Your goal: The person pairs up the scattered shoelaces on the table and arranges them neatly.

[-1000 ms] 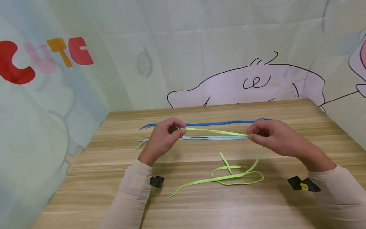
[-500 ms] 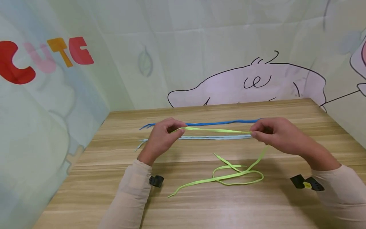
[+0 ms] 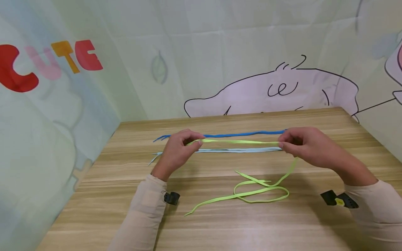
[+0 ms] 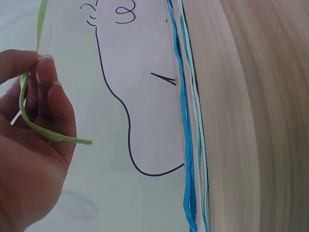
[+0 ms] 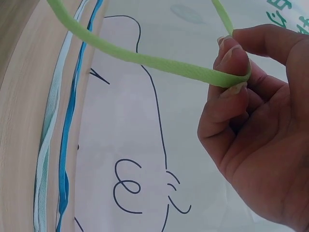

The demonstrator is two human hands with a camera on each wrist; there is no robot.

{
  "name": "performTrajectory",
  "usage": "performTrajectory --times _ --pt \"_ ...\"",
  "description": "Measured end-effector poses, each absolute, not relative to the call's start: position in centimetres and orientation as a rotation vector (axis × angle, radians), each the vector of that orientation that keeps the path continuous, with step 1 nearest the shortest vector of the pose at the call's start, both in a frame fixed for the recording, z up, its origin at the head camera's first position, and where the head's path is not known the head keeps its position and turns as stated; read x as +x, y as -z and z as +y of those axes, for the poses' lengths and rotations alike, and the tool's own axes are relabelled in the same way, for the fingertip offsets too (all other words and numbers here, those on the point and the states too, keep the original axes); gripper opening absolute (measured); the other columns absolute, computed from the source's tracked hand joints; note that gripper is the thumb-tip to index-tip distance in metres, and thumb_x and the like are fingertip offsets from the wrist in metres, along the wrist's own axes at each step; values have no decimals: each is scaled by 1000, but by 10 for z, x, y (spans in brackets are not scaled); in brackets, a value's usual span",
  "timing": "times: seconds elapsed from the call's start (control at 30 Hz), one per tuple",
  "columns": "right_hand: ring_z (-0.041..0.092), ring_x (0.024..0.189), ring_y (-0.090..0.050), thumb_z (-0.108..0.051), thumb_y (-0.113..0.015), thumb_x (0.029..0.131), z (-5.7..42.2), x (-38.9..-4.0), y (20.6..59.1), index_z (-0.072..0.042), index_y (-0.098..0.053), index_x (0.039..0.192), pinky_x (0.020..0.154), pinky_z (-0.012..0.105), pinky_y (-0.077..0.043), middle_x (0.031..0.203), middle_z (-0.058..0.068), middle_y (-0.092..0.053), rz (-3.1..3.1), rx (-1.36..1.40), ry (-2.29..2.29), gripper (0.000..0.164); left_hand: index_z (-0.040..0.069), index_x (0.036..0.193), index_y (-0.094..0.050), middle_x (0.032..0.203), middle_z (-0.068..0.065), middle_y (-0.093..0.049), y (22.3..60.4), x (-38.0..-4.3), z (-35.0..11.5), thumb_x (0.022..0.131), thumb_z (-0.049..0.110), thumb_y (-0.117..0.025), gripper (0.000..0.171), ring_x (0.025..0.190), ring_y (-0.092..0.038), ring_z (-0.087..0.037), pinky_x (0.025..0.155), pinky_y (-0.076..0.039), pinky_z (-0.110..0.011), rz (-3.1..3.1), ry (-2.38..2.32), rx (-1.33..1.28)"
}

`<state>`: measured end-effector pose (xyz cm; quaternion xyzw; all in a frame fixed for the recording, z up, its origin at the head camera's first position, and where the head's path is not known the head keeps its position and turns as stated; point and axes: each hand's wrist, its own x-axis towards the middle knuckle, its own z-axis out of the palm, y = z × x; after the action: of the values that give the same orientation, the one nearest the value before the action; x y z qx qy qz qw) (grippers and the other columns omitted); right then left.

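Left hand (image 3: 178, 151) and right hand (image 3: 307, 147) pinch a lime-green shoelace (image 3: 241, 142) above a wood-grain table (image 3: 226, 230); cartoon-printed backdrop (image 3: 201, 69) rises at twelve o'clock.

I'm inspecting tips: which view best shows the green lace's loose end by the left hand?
Left wrist: the loose end juts clear past the left hand. Head view shows at most a sliver; right wrist, none.
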<state>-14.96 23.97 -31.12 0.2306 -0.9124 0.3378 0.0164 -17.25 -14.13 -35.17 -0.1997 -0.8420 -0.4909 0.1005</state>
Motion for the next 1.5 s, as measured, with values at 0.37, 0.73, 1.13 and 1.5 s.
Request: performTrajectory --times 0.37,0.73,1.13,1.5 --pt "17 70 -55 -12 -63 98 247 -153 312 -9 -70 105 56 28 -45 82 2 -61 -2817 715 -1080 10 13 109 -75 104 0 -69 351 -173 -142 96 17 -68 16 78 -64 -20 76 -53 -39 -2511 1451 -569" --pt "19 71 -58 -15 -63 99 251 -151 310 -13 -69 104 57 30 -47 81 3 -63 -2792 711 -1078 8 14 111 -75 96 -1 -67 349 -172 -145 96 20 -68 17 78 -64 -19 70 -52 -38 -2512 1439 -553" --pt "19 71 -59 -12 -64 97 256 -150 312 -12 -67 103 56 30 -48 80 3 -63 -2754 675 -1109 7 13 112 -73 90 -3 -67 352 -175 -149 97 20 -68 17 78 -63 -26 66 -49 -35 -2541 1413 -570" --pt "20 71 -58 -13 -63 98 258 -150 314 -13 -67 103 54 30 -47 80 4 -60 -2779 654 -1120 6 15 113 -70 92 -14 -66 360 -168 -164 100 25 -64 17 85 -61 -38 66 -47 -37 -2636 1425 -472"
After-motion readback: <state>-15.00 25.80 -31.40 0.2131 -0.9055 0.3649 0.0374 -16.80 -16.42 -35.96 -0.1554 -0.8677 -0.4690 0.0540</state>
